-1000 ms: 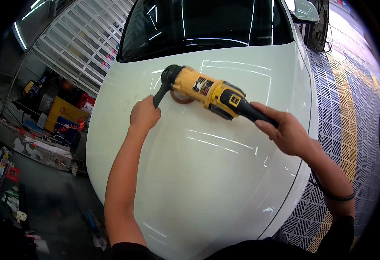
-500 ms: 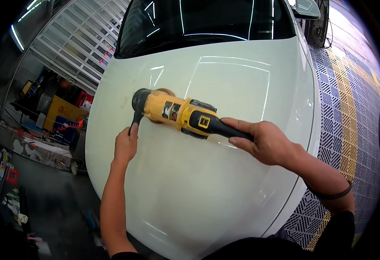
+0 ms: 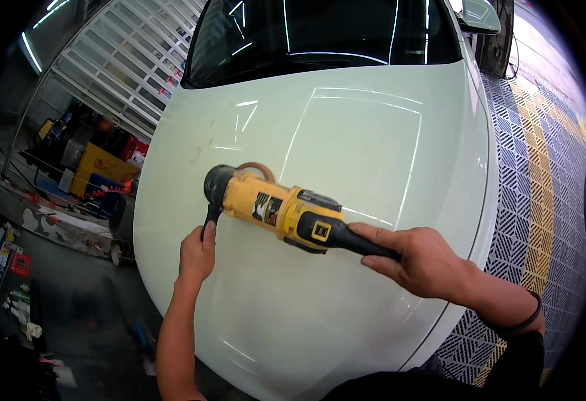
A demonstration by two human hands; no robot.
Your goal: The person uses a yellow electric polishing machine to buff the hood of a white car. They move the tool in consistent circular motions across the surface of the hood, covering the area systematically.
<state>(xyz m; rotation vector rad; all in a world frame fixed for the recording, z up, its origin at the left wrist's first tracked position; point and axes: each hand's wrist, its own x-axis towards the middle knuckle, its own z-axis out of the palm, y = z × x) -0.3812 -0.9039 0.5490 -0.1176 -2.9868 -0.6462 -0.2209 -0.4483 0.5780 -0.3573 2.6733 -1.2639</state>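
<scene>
A yellow and black car polisher (image 3: 256, 204) lies across the middle of a glossy white car hood (image 3: 273, 301). Its brown round pad (image 3: 258, 170) shows in part at the far side of the tool's head; the rest is hidden under the body. My left hand (image 3: 197, 252) is closed round the black side handle, left of the head. With my right hand (image 3: 423, 262) I grip the black rear handle, thumb and fingers wrapped about it. A few faint brownish marks (image 3: 199, 150) show on the hood beyond the polisher's head.
Beyond the hood rises the dark windshield (image 3: 319, 33), with a side mirror (image 3: 480, 17) at far right. Patterned grey and yellow floor tiles (image 3: 533, 200) run along the right. At left stand a cluttered shelf with a yellow box (image 3: 99, 170) and a white metal grille (image 3: 116, 60).
Both hands have drawn the polisher nearer to me over the hood, slightly to the right. The marks beyond its head are more exposed.
</scene>
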